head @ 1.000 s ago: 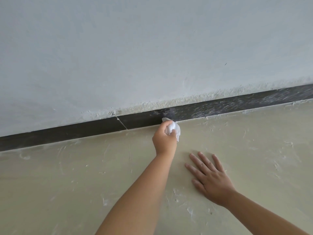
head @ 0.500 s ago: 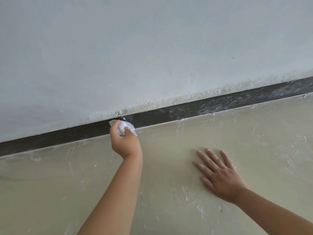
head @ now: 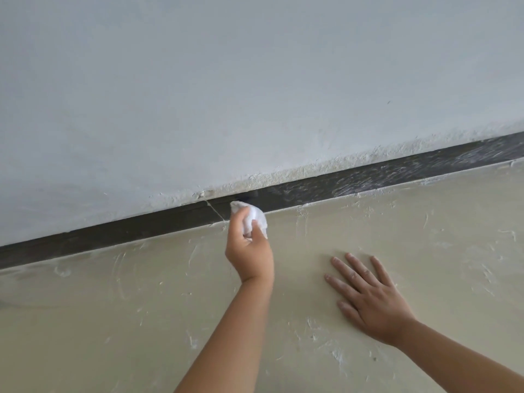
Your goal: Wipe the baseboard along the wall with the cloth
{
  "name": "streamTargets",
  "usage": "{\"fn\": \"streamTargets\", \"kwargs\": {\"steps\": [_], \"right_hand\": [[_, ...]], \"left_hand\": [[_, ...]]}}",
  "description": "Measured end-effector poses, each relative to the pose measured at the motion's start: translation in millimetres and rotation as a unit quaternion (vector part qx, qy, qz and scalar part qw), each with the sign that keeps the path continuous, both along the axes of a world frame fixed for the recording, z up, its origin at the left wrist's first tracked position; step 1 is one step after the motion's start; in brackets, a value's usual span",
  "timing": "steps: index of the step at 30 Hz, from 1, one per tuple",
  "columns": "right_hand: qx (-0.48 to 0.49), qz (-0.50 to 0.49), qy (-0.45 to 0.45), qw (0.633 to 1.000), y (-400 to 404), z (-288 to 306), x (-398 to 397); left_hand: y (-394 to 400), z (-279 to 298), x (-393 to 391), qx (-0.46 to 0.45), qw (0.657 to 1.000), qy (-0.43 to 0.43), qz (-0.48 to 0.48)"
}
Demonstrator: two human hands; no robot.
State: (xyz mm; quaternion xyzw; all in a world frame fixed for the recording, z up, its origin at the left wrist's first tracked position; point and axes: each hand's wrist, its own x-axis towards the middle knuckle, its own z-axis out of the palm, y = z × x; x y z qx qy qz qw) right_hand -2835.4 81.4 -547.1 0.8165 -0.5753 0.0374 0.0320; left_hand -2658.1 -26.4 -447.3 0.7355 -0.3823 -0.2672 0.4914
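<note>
Bare floor [head: 141, 321] lies open along the baseboard [head: 113, 236], either way.

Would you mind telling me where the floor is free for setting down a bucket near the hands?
The floor left of the left hand is bare up to the baseboard. Floor right of the right hand is also free. It is tight only between the hands, where the cloth meets the baseboard.

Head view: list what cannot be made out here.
- Cloth: bunched in the left hand; fingers cover much of it, so its full shape is hidden.
- Baseboard: both ends cut off by the frame edges; the patch behind the cloth is hidden.
- Right hand: flat on the floor; the palm side is unseen.
</note>
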Motion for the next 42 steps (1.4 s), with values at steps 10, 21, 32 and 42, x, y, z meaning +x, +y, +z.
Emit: {"fn": "streamTargets", "kwargs": {"steps": [10, 21, 32, 42], "right_hand": [[0.05, -0.018, 0.001, 0.999, -1, 8, 1], [0.243, -0.248, -0.545, 0.763, -52, 103, 37], [0.3, -0.156, -0.695, 0.635, -72, 133, 61], [0.29, -0.244, -0.691, 0.616, -83, 136, 50]], "left_hand": [[-5, 6, -14, 0.024, 0.99, 0.024, -0.14], [2, 34, 24, 0.041, 0.948, 0.218, -0.229], [13, 41, 36, 0.109, 0.93, 0.14, -0.323], [20, 34, 38, 0.216, 0.927, 0.246, -0.181]]}}
